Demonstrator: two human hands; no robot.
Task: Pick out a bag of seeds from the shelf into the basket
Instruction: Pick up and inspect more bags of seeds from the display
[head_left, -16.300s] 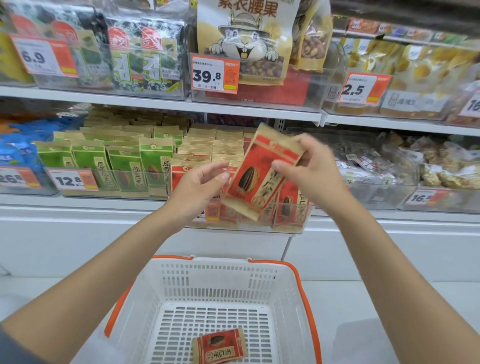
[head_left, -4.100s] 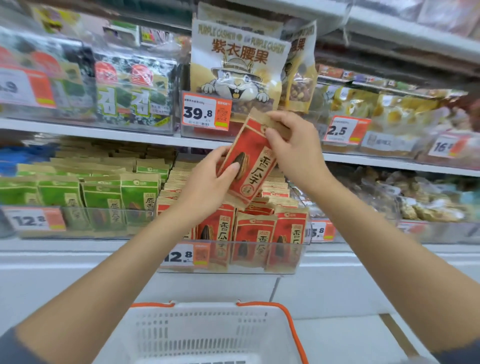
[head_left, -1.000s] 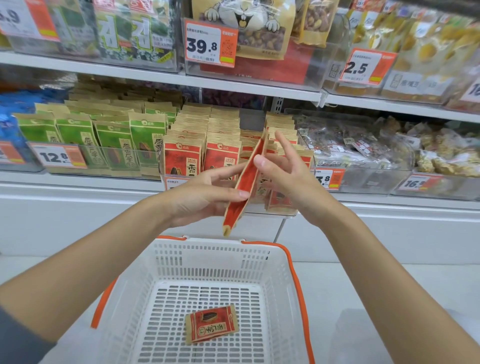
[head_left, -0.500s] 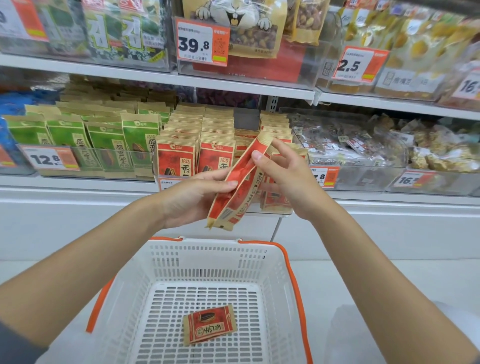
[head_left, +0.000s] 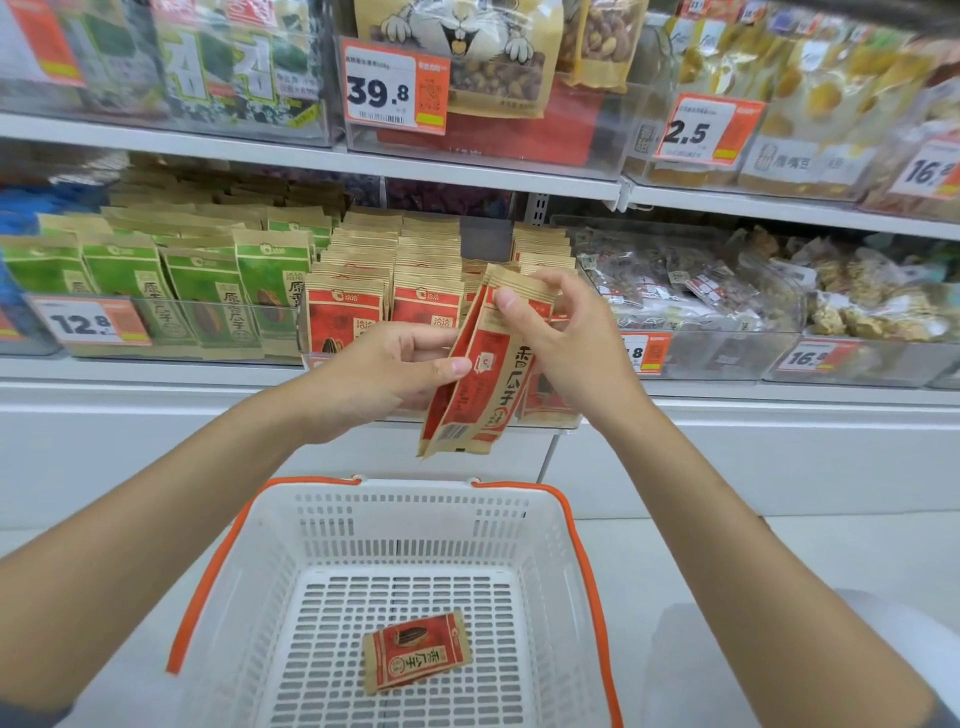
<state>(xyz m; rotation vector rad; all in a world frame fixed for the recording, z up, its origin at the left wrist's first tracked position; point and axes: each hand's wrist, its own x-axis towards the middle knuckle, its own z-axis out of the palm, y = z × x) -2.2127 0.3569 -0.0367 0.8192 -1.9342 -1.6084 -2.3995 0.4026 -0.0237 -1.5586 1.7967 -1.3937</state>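
The left hand (head_left: 384, 374) pinches the bag (head_left: 491, 382) at its side and the right hand (head_left: 566, 348) pinches its top, before the shelf (head_left: 156, 371). Lower it over the middle of the basket (head_left: 415, 486), then release, beside the other bag (head_left: 415, 652).

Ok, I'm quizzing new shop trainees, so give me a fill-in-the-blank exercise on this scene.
The left hand and right hand hold a ___ seed bag over the basket.
Inside the basket lies ___ similar bag.
The price tag in front of the green bags reads ___.
Answers: red; one; 12.8
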